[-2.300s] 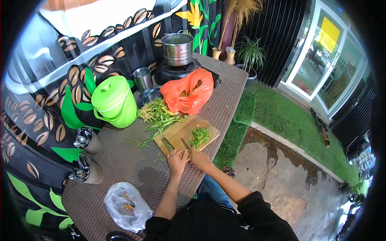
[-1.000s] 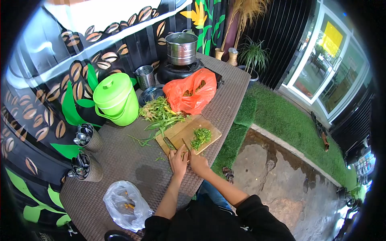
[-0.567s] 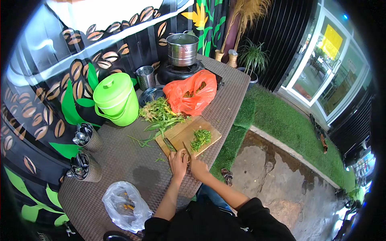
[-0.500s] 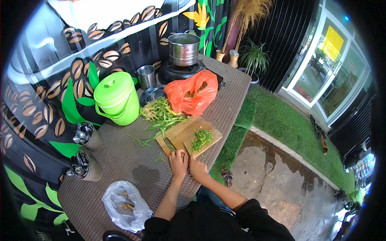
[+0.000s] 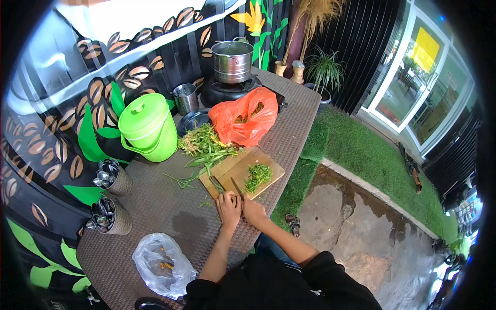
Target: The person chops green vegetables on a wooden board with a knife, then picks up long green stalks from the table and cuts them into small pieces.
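A wooden cutting board lies near the table's front edge, with a heap of finely chopped greens on its right part. My right hand is closed round the handle of a knife, whose blade points away from me over the board. Right beside it, my left hand rests at the board's near edge with its fingers curled down. What lies under those fingers is hidden. A bunch of uncut leafy greens with roots lies beyond the board, its stems trailing left.
An orange plastic bag stands behind the board, near a steel pot on a burner. To the left are a lidded green bucket, a steel cup and two cutlery holders. A clear plastic bag sits nearer me.
The knife blade has swung slightly, its tip now leaning further left over the board. Both hands stay close together at the near edge. The whole view has shifted a little.
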Available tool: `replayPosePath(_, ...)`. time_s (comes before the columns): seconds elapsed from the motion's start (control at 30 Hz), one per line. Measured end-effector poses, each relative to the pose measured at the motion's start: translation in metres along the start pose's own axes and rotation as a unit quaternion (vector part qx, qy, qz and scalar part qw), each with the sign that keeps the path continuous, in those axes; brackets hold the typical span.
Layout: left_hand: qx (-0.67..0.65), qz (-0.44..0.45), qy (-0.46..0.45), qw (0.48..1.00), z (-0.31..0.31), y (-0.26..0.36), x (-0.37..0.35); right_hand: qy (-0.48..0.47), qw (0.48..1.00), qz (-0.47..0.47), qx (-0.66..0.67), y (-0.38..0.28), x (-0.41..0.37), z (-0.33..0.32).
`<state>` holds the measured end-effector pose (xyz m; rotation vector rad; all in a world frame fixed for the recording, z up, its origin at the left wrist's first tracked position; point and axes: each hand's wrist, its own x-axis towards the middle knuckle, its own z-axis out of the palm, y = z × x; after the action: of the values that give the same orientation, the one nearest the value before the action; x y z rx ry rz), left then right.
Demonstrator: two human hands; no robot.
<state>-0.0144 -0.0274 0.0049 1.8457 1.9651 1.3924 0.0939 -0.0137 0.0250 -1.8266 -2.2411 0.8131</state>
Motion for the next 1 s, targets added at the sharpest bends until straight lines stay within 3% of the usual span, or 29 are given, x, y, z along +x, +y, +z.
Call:
replayPosePath(0.2,0.084,0.032,0.025,0.996,0.0,-0.003,-0.002,0.0,0.998,-0.057,0.022,0.015,0.009,-0.009)
replayPosePath(0.27,0.089,-0.011,0.088,0.992,-0.004,0.002,0.0,0.007,0.998,-0.057,0.008,0.01,0.0,-0.003)
replayPosePath(0.37,0.083,-0.011,0.06,0.995,-0.004,0.001,-0.001,0.025,0.999,-0.017,-0.021,0.0,-0.005,0.009)
replayPosePath(0.57,0.08,0.026,0.069,0.994,-0.003,-0.001,-0.001,0.022,0.997,-0.07,0.018,0.014,0.017,0.002)
replayPosePath(0.77,0.079,0.026,0.064,0.994,-0.004,0.001,-0.002,0.044,0.998,-0.042,-0.011,-0.001,0.002,0.007)
replayPosePath(0.87,0.079,0.025,0.058,0.995,-0.003,-0.003,-0.002,-0.013,0.998,-0.054,0.006,0.002,0.015,-0.007)
replayPosePath(1.0,0.082,0.009,0.056,0.995,0.0,-0.003,-0.002,-0.008,0.997,-0.071,0.024,0.006,0.011,-0.004)
